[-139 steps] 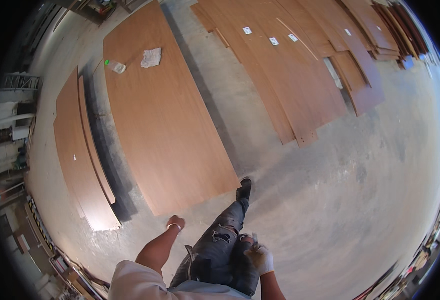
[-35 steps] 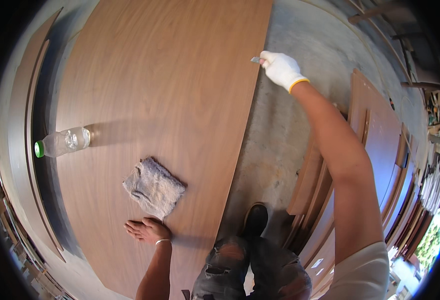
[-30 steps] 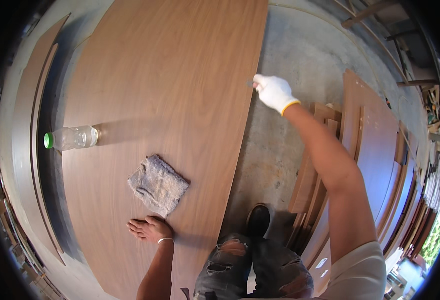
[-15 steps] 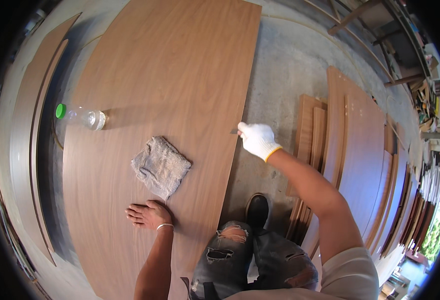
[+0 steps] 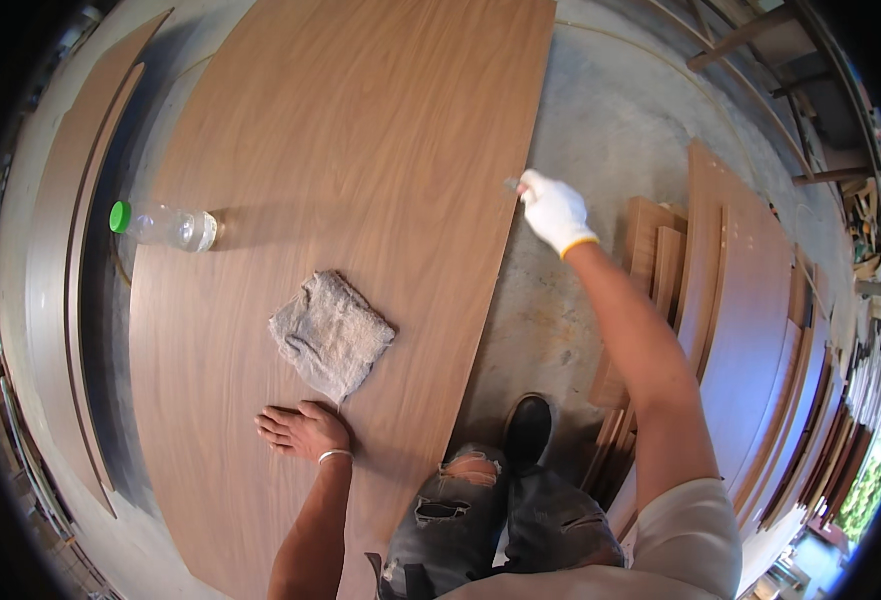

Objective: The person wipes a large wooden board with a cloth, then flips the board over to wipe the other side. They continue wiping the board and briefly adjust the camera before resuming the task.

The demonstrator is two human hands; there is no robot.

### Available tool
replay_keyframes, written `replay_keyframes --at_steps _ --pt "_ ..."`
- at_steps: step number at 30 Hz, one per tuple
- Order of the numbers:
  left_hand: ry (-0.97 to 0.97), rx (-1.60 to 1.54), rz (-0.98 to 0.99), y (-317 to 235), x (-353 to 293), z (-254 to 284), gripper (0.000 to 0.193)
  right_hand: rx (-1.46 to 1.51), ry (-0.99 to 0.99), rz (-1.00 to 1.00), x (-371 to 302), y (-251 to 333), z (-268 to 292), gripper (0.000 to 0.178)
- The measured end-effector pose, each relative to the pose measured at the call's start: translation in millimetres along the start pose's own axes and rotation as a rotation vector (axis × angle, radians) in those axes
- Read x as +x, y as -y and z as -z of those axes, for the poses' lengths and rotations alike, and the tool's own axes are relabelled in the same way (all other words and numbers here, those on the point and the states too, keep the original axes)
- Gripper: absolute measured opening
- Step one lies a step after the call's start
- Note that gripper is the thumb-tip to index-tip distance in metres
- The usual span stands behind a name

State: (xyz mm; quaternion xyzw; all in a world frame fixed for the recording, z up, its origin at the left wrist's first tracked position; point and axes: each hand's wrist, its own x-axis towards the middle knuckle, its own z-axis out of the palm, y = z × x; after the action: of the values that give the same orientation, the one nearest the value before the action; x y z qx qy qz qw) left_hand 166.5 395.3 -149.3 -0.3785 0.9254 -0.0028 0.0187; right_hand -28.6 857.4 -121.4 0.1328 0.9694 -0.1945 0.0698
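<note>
A large wood-grain board (image 5: 390, 130) lies flat in front of me. My left hand (image 5: 305, 430) rests palm down on it, fingers stretched out, with a pale band at the wrist. My right hand (image 5: 557, 210), in a white knitted glove with a yellow cuff, is closed on a small flat metal blade (image 5: 511, 184). The blade's tip is at the board's right edge; its handle, if any, is hidden in the glove. Just beyond my left hand lies a folded grey cloth (image 5: 332, 335). A clear plastic bottle (image 5: 165, 226) with a green cap lies on its side near the left edge.
More boards (image 5: 730, 290) are stacked on the right, near my forearm. Long panels (image 5: 70, 260) stand along the left side. A wooden frame (image 5: 750, 40) is at the far right. My shoe (image 5: 528, 430) stands on the concrete floor (image 5: 600, 130) between board and stack.
My right hand has slid the blade farther away along the board's right edge, the arm stretching out. My left hand stays flat in place. The view has shifted slightly.
</note>
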Motion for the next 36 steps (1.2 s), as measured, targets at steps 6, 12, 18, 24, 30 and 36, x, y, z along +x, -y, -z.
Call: replay_keyframes --at_steps 6,12,18,24,30,36 --pt "-0.052 0.046 -0.014 0.2 -1.9 -7.1 0.074 -0.057 -0.011 -0.105 63.4 -13.8 26.8 0.022" --pt "-0.1 0.053 -0.048 2.9 -0.7 -16.0 0.073 -0.099 0.011 -0.028 51.1 -19.4 20.0 0.022" --pt "-0.097 0.061 -0.047 -2.2 1.9 -13.2 0.072 -0.042 -0.029 0.182 -18.4 -18.9 -9.8 0.015" --pt "-0.074 0.072 -0.011 0.2 7.8 -9.5 0.072 -0.101 0.094 0.238 -44.6 -1.9 -11.7 0.015" --pt "-0.029 0.038 -0.01 -5.2 3.2 -4.7 0.073 -0.053 -0.078 0.034 43.9 -40.3 24.1 0.022" --pt "-0.054 0.025 -0.013 4.4 6.8 -11.0 0.072 -0.091 -0.003 -0.066 115.9 -41.9 45.1 0.027"
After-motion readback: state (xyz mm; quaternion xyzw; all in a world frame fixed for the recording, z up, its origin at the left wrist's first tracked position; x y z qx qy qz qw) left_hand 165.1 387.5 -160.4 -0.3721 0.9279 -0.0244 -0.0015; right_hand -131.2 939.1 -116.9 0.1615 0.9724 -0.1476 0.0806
